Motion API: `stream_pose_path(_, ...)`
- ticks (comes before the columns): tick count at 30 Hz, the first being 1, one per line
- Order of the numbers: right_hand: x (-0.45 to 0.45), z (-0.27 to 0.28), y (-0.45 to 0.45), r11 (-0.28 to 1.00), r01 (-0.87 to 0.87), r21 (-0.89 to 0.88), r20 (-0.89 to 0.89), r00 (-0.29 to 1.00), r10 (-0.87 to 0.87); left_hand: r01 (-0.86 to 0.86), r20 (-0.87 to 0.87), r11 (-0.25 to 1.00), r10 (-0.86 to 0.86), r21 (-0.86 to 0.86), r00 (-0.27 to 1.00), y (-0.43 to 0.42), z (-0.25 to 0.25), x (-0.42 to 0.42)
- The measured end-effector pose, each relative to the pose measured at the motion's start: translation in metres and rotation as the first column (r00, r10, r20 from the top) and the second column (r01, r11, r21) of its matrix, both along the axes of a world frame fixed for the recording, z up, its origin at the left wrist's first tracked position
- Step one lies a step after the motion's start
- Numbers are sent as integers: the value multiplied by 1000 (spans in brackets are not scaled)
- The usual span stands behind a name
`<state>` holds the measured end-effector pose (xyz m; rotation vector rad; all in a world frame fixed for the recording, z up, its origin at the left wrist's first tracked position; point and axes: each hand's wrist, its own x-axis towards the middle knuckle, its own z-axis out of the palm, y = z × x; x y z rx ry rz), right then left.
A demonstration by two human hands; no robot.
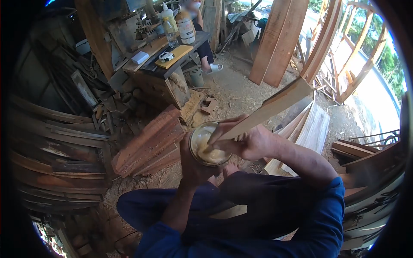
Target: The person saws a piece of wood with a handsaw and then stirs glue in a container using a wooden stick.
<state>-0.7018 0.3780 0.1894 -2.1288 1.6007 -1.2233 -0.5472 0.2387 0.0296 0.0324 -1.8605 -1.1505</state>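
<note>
My left hand is wrapped around the side of a round, clear-walled container and holds it above my lap. Inside is a pale, creamy paste, thick and partly smeared up the wall. My right hand grips a long flat strip of wood near its lower end. That end reaches into the container at the paste, while the other end sticks up to the right. How deep the tip sits in the paste is hidden.
Reddish boards lie ahead to the left, pale planks to the right. A workbench carries bottles, a tape measure and a white box. Another person sits behind it. Tall boards stand upright; shavings cover the floor.
</note>
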Motion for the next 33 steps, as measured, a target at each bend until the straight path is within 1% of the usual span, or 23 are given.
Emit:
stream_pose_path(2,-7,-8,-3,995,92,-44,35,995,-91,-9,-36,999,7,-40,999,3,-3,5)
stream_pose_path(4,-20,-7,4,982,171,85,159,970,-183,-121,-42,989,118,-83,992,-10,-8,5)
stream_pose_path(5,-16,-5,7,990,106,90,104,988,-115,-82,-47,995,85,64,995,-10,-6,4)
stream_pose_path(6,-8,-5,6,991,109,80,90,989,-117,-79,-62,995,83,57,995,-5,1,5)
stream_pose_path(8,7,-8,-1,1000,-20,4,33,999,20,-6,40,999,8,-47,999,4,14,6)
stream_pose_path(9,3,-7,-4,999,20,31,57,998,-22,47,-28,999,-48,-14,998,10,14,2)
stream_pose_path(10,-5,-10,-4,999,22,30,66,998,-24,50,-19,999,-50,-15,999,10,12,4)
stream_pose_path(12,-28,-18,0,984,174,44,121,976,-178,32,-2,999,-32,8,999,7,10,2)
stream_pose_path(13,-30,-15,6,975,192,114,150,967,-207,69,-83,995,-64,66,995,3,12,0)
stream_pose_path(14,-23,-11,8,976,183,116,142,970,-199,60,-91,996,-54,70,994,-1,8,1)
stream_pose_path(16,-5,-6,10,996,-34,80,-10,999,35,106,60,973,-121,204,991,-9,-4,2)
stream_pose_path(17,0,-10,7,999,-49,24,13,999,49,61,114,995,-69,72,991,7,16,4)
stream_pose_path(18,-7,-12,1,998,-60,16,12,998,60,50,114,997,-57,64,992,10,14,0)
stream_pose_path(20,-27,-15,-2,984,179,-20,99,979,-176,123,41,991,-125,47,991,11,7,0)
stream_pose_path(21,-30,-12,3,965,260,21,139,955,-261,97,-54,994,-95,40,994,9,23,-4)
stream_pose_path(22,-28,-10,7,968,252,15,130,959,-252,89,-65,995,-86,36,994,6,24,-2)
stream_pose_path(24,-18,-7,17,983,101,151,122,985,-120,69,16,993,-70,96,997,-1,17,4)
stream_pose_path(25,-7,-2,17,988,12,155,95,995,-27,144,52,961,-160,238,986,-2,-7,4)
stream_pose_path(26,-5,-2,12,990,13,143,78,997,-24,146,37,964,-158,224,987,0,-2,0)
stream_pose_path(28,-5,-7,3,998,56,-2,101,993,-56,63,50,998,-64,31,997,8,10,-1)
stream_pose_path(29,-14,-11,4,979,167,121,224,956,-190,23,56,998,-19,-60,998,12,12,2)
stream_pose_path(30,-18,-16,7,977,175,119,219,955,-198,30,51,998,-27,-60,998,11,6,5)
stream_pose_path(33,-15,-13,13,991,104,85,61,992,-110,76,102,993,-85,88,991,-1,-10,2)
